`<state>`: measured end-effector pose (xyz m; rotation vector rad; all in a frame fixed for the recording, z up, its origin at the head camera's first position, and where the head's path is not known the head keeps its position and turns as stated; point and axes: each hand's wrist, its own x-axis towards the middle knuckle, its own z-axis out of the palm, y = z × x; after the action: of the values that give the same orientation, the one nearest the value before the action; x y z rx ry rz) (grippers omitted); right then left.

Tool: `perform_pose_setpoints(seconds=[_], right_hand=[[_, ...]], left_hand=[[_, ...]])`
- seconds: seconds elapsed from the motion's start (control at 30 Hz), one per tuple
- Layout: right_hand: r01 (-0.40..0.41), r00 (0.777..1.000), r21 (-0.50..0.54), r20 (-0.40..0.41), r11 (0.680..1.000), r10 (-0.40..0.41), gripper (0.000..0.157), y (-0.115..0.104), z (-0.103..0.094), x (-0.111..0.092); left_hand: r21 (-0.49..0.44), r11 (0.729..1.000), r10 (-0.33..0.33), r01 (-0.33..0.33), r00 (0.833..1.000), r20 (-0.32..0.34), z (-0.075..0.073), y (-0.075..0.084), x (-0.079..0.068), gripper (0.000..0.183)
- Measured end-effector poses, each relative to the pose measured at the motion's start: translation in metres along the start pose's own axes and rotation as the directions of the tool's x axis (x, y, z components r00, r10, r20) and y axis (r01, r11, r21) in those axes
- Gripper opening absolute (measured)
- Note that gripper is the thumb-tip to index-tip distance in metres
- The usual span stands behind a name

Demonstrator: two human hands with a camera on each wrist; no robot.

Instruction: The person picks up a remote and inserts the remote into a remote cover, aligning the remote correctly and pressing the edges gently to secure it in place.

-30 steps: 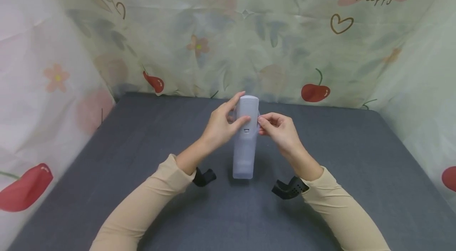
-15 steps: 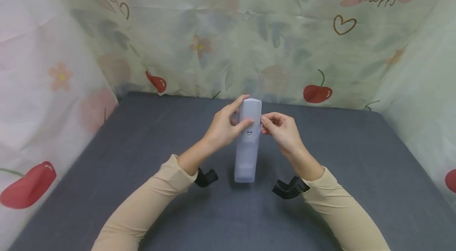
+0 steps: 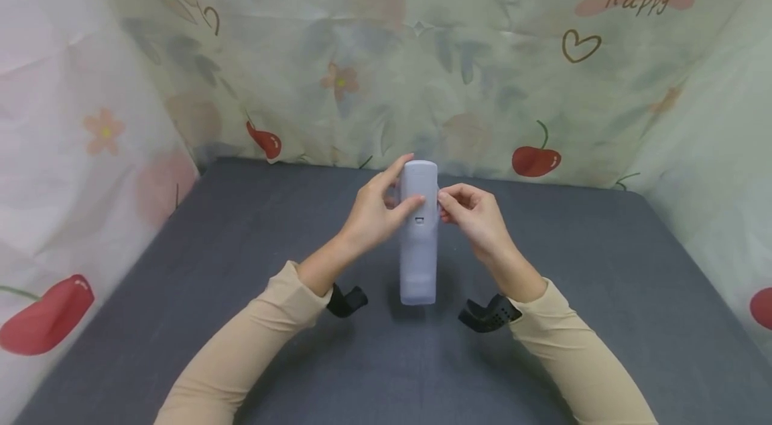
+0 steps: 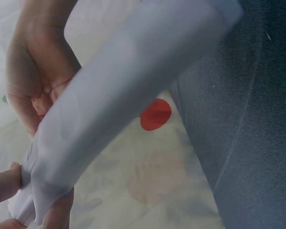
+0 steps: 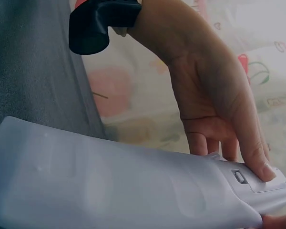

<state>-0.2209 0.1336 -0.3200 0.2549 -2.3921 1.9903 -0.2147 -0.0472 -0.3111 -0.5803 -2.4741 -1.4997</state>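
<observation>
Pinching cover [image 3: 418,264] edge; RH [image 3: 475,214] abv tbl [image 3: 603,264]

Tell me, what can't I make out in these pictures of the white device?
Head view: the far side of the white device, turned away; part of the left hand, hidden behind it.
Right wrist view: the part of the device inside the frosted sleeve, blurred by it; most of the right hand, cut off by the bottom edge.
Left wrist view: part of the sleeve's lower end, cut off by the top edge.
</observation>
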Motion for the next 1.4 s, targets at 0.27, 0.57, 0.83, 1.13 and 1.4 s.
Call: perform_pose_setpoints(seconds=[0.27,0.57,0.83,1.13,1.4], right_hand=[[-0.048,0.995,-0.015,0.088,0.999,0.049,0.029,0.002,0.000,-0.002],[0.075,0.987,-0.049,0.144,0.996,-0.067,0.055,-0.001,-0.002,-0.001],[0.155,0.981,-0.066,0.129,0.986,-0.145,0.054,0.000,-0.004,-0.001],[0.145,0.984,-0.039,0.113,0.989,-0.140,0.054,-0.001,-0.006,-0.002],[0.179,0.975,-0.068,0.144,0.981,-0.168,0.052,-0.004,-0.008,0.000]], left_hand=[[-0.029,0.999,-0.015,0.015,1.000,-0.019,0.001,-0.008,0.000,0.067],[-0.025,0.999,-0.024,0.026,0.998,0.056,0.002,-0.006,0.001,0.070],[-0.285,0.935,-0.169,0.211,0.972,0.164,-0.001,-0.012,0.002,0.067],[-0.423,0.811,-0.367,0.405,0.914,0.171,0.002,-0.018,0.000,0.029],[-0.412,0.832,-0.377,0.372,0.923,0.072,0.004,-0.014,0.000,0.019]])
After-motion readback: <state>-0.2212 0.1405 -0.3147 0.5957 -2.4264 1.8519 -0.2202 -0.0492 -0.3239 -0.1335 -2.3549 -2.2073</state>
